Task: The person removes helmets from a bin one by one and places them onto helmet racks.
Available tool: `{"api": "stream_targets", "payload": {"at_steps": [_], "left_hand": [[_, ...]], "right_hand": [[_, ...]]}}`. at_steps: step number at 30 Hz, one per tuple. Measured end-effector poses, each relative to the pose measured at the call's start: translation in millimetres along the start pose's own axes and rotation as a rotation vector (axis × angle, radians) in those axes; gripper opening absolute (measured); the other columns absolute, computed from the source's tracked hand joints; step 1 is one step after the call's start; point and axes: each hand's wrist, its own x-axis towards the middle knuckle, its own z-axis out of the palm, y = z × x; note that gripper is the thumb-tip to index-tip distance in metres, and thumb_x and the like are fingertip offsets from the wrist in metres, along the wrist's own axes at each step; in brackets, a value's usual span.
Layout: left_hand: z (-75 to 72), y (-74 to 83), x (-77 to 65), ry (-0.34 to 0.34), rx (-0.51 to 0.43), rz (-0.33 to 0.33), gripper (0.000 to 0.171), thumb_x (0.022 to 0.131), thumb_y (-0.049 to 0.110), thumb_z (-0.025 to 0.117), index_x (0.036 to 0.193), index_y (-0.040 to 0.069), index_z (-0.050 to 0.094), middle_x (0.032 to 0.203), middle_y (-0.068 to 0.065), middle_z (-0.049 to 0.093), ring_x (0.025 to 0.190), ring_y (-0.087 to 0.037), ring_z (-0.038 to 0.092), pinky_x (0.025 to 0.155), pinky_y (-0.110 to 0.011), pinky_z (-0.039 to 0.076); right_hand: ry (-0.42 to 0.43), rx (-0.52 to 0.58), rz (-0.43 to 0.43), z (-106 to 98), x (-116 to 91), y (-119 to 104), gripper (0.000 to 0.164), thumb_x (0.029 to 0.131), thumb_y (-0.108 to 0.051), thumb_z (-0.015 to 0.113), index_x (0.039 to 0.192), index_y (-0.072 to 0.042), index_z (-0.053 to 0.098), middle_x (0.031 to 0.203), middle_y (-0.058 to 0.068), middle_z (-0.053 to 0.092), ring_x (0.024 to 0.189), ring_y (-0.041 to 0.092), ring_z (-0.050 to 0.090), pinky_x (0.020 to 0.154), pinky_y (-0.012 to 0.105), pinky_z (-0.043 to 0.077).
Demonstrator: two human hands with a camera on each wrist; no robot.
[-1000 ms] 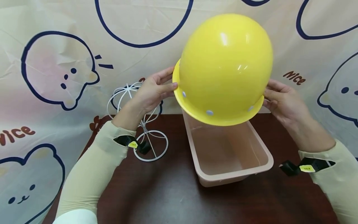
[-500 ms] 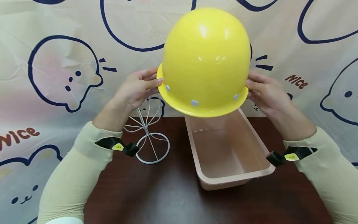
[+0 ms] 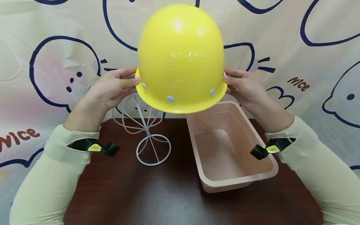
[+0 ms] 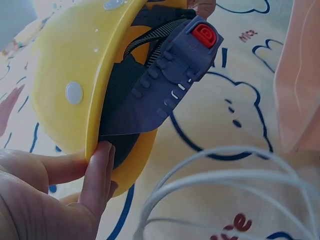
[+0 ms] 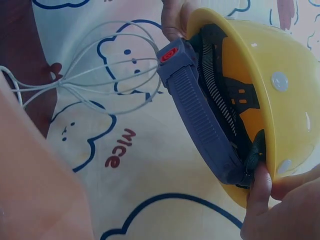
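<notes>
A yellow hard hat [image 3: 181, 59] is held up in the air, dome upward, between two hands. The left hand [image 3: 113, 86] pinches its brim on the left side, thumb outside and fingers beneath. On the opposite side the right hand [image 3: 246, 86] grips the brim the same way. Inside the hat, a dark headband with a red knob [image 4: 204, 36] and webbing straps shows in both wrist views. Below and left of the hat stands a white wire stand [image 3: 146, 128] with a round base ring; the hat hides part of its top in the head view.
A pink plastic bin [image 3: 222, 150] sits on the dark wooden table [image 3: 126, 193], right of the wire stand. Behind the table hangs a pale cloth [image 3: 332, 28] printed with cartoon bears.
Both hands have carried the hard hat leftward and slightly up, from over the bin to above the space between bin and wire stand. The grip on the brim looks unchanged.
</notes>
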Motion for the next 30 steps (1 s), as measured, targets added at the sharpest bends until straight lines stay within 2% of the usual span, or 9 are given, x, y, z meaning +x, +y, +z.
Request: {"api": "stream_targets", "payload": {"at_steps": [5, 9, 13, 19, 25, 30], "left_hand": [[-21.6, 3.0, -0.2, 0.024, -0.060, 0.004, 0.064, 0.092, 0.003, 0.072, 0.151, 0.005, 0.048, 0.125, -0.004, 0.067, 0.102, -0.014, 0.070, 0.084, -0.024, 0.058], [-42.7, 3.4, 0.2, 0.018, -0.082, -0.008, 0.060, 0.091, 0.001, 0.072, 0.148, 0.009, 0.054, 0.122, -0.001, 0.067, 0.101, -0.014, 0.070, 0.084, -0.024, 0.058], [-62.3, 2.7, -3.0, 0.023, -0.111, -0.018, 0.043, 0.092, -0.001, 0.071, 0.132, 0.016, 0.070, 0.123, 0.001, 0.067, 0.102, -0.014, 0.069, 0.083, -0.025, 0.058], [-90.0, 0.8, -9.0, 0.013, -0.147, -0.004, 0.033, 0.095, -0.004, 0.065, 0.116, 0.017, 0.078, 0.114, 0.000, 0.073, 0.098, -0.014, 0.071, 0.081, -0.025, 0.059], [-115.6, -4.1, -16.3, -0.034, -0.158, 0.008, 0.032, 0.099, -0.007, 0.057, 0.113, 0.012, 0.079, 0.111, -0.003, 0.073, 0.095, -0.015, 0.072, 0.080, -0.025, 0.059], [-130.9, -13.4, -21.0, 0.004, -0.147, -0.045, 0.031, 0.099, -0.005, 0.058, 0.110, 0.015, 0.080, 0.111, -0.001, 0.073, 0.093, -0.015, 0.073, 0.080, -0.025, 0.059]], "right_hand": [[-0.022, 0.030, 0.007, 19.5, 8.9, 1.3, 0.043, 0.099, -0.007, 0.063, 0.142, -0.003, 0.059, 0.120, 0.009, 0.065, 0.081, 0.015, 0.064, 0.072, 0.016, 0.055], [-0.014, 0.046, 0.014, 36.9, 15.3, 4.2, 0.039, 0.100, -0.003, 0.062, 0.139, -0.001, 0.061, 0.116, 0.010, 0.068, 0.074, 0.015, 0.063, 0.066, 0.017, 0.054], [-0.024, 0.034, 0.015, 53.3, 20.0, 7.7, 0.037, 0.100, -0.002, 0.062, 0.137, 0.000, 0.062, 0.113, 0.011, 0.068, 0.075, 0.015, 0.065, 0.068, 0.017, 0.056], [-0.052, 0.011, 0.025, 77.4, 24.4, 16.0, 0.033, 0.101, 0.000, 0.060, 0.134, 0.003, 0.063, 0.108, 0.012, 0.066, 0.067, 0.015, 0.060, 0.063, 0.016, 0.053], [-0.056, -0.021, 0.098, 97.6, 27.1, 25.8, 0.037, 0.102, -0.005, 0.061, 0.138, -0.003, 0.062, 0.118, 0.013, 0.066, 0.082, 0.017, 0.066, 0.074, 0.019, 0.057], [-0.060, -0.033, 0.131, 110.3, 31.0, 35.5, 0.035, 0.101, -0.006, 0.062, 0.136, -0.003, 0.063, 0.116, 0.014, 0.067, 0.080, 0.015, 0.066, 0.074, 0.019, 0.057]]}}
